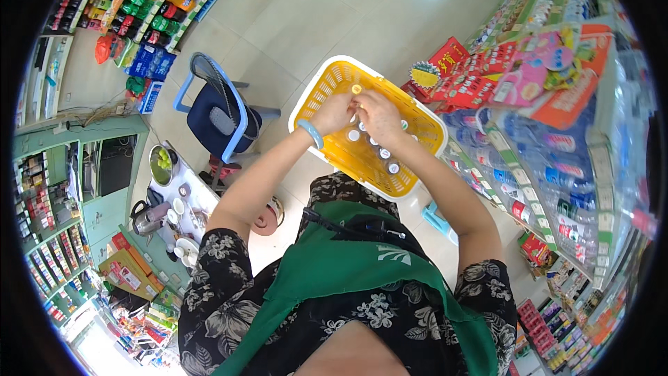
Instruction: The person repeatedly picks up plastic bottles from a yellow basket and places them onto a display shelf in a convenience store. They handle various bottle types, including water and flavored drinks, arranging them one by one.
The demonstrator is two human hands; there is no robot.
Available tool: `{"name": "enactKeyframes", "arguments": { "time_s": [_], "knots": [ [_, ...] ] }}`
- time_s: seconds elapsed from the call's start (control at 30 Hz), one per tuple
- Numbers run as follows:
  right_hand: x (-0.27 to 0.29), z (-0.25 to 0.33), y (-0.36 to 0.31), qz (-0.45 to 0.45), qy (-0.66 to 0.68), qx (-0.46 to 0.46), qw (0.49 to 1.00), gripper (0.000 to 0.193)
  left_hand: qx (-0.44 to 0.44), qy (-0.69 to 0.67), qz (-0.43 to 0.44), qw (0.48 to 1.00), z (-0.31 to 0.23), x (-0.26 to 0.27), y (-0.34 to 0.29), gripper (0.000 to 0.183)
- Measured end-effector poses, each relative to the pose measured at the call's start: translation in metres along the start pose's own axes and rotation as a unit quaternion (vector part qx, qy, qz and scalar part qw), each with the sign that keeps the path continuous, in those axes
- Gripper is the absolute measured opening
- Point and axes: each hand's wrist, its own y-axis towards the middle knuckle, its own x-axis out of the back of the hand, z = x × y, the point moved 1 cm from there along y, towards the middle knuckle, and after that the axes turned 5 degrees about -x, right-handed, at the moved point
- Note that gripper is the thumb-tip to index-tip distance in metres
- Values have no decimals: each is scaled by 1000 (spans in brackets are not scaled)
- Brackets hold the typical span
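Observation:
A yellow plastic basket [327,83] sits on the pale tiled floor below me, holding several small bottles with white caps [385,154]. Both my hands reach down into it. My left hand [335,113], with a light blue band on its wrist, and my right hand [378,114] meet over the bottles near the basket's middle. Their fingers are closed together around something small; what it is stays hidden between them.
Shelves of bottled drinks [557,167] and red snack packs [480,83] stand close on the right. A blue chair [219,115] stands left of the basket. A small table with a kettle and cups [163,219] is at lower left. More drink shelves [146,0] run along the far left.

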Motion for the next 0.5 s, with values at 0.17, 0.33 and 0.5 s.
{"name": "enactKeyframes", "arguments": {
  "time_s": [0.17,0.33,0.5],
  "knots": [
    [-100,-42,4,132,-107,-51,984,17,75,77,-39,993,92,-51,-13,23],
    [-151,-73,17,227,-193,-130,946,27,138,82,42,986,147,-80,-12,30],
    [-165,-93,22,245,-180,-139,942,30,150,79,56,984,145,-81,-8,33]
  ]
}}
